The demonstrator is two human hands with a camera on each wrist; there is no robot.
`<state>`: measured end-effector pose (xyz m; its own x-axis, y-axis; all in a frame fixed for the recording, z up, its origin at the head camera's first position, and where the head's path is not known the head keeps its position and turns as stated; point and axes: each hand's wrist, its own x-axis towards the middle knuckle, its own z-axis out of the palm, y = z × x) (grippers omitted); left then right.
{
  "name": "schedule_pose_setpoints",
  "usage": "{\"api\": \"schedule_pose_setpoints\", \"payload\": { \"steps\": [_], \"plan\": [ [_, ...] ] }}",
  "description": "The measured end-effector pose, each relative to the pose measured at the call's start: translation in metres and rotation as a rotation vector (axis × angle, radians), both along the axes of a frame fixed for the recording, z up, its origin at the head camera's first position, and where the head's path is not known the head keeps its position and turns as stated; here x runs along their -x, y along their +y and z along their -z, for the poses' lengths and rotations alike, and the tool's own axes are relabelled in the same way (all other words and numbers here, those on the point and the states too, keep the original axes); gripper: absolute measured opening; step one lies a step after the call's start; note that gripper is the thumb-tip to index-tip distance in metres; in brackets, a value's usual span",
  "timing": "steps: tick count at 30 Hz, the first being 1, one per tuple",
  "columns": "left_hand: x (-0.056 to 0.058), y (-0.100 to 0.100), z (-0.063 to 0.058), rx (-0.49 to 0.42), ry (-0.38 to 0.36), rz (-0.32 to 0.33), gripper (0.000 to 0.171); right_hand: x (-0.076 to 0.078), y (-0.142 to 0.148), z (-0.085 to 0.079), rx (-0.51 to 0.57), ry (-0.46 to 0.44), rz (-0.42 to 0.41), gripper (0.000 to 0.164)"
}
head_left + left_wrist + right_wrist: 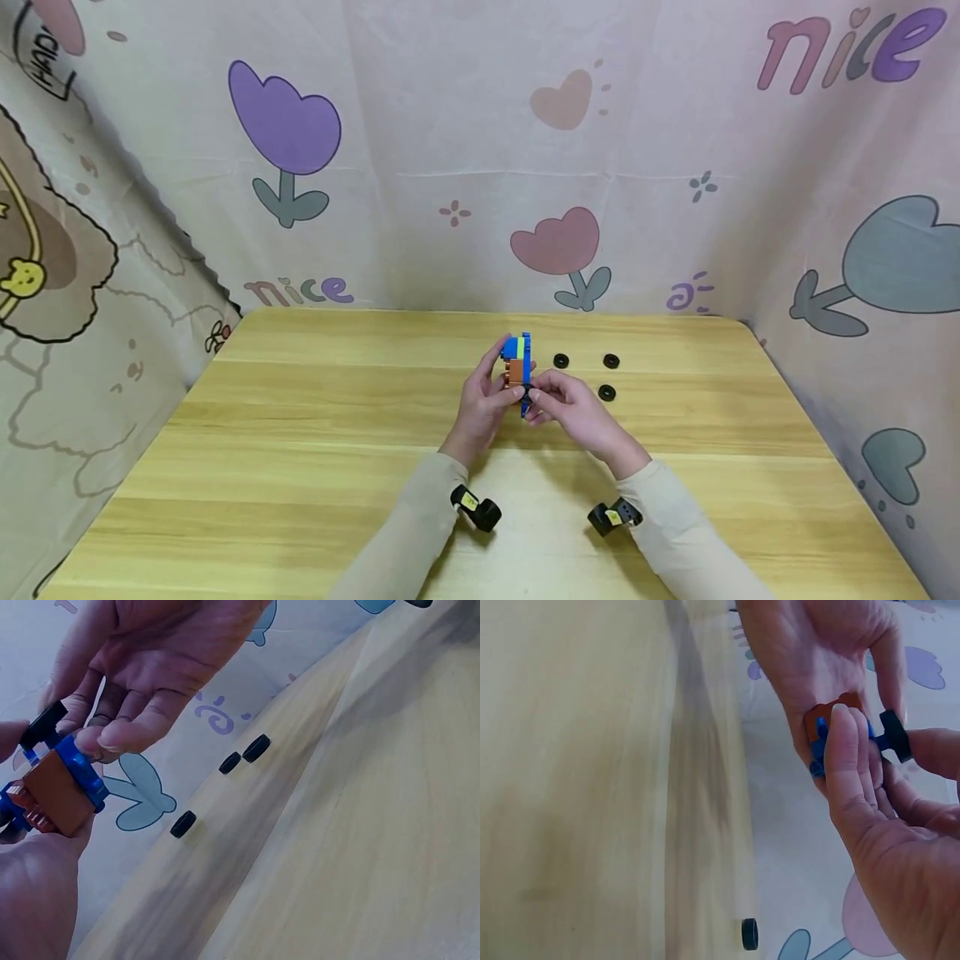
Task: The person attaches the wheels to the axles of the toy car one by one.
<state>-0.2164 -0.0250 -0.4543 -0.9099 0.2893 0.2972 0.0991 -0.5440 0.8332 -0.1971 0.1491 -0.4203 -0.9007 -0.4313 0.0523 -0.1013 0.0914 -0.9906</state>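
A small toy-brick vehicle (517,372), blue and orange with a lime stripe, is held up above the table. My left hand (480,408) grips its body from the left, with the orange block (60,793) at the palm. On a blue axle at its near end sits a black wheel (895,736). My right hand (576,408) has its thumb on the wheel's outer face and its fingers curled in along the blue side. The left thumb also reaches the wheel's rim. The fingers partly hide the vehicle in the right wrist view.
Beyond my right hand, three loose black tires lie on the wooden table (315,450): one nearer the vehicle (561,361) and a pair farther right, a back tire (611,361) and a front tire (607,392). A printed cloth (420,208) hangs behind the table.
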Motion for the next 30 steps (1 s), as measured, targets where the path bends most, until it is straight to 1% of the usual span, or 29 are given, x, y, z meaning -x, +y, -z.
{"api": "schedule_pose_setpoints", "payload": {
  "steps": [8,12,14,17,20,25,30],
  "plan": [
    [-0.001,0.000,0.000,0.012,-0.006,0.008,0.078,0.002,-0.001,0.000,-0.003,-0.017,0.016,0.020],
    [0.000,0.001,0.000,0.023,-0.022,-0.002,0.072,0.003,0.000,0.001,-0.025,-0.017,0.018,0.022],
    [0.000,0.000,0.001,0.042,-0.032,-0.017,0.065,0.003,0.000,0.001,-0.040,-0.011,0.018,0.022],
    [0.002,-0.001,0.002,0.091,-0.047,-0.067,0.053,0.002,0.002,0.002,-0.066,-0.005,0.012,0.022],
    [0.004,-0.003,0.003,0.131,-0.058,-0.110,0.048,0.002,0.004,0.003,-0.096,0.004,0.006,0.020],
    [0.005,-0.006,0.004,0.154,-0.082,-0.124,0.049,0.003,0.009,0.001,-0.208,0.054,0.015,0.025],
    [0.006,-0.007,0.004,0.186,-0.101,-0.148,0.050,0.004,0.021,-0.008,-0.357,0.131,0.060,0.032]
  ]
}}
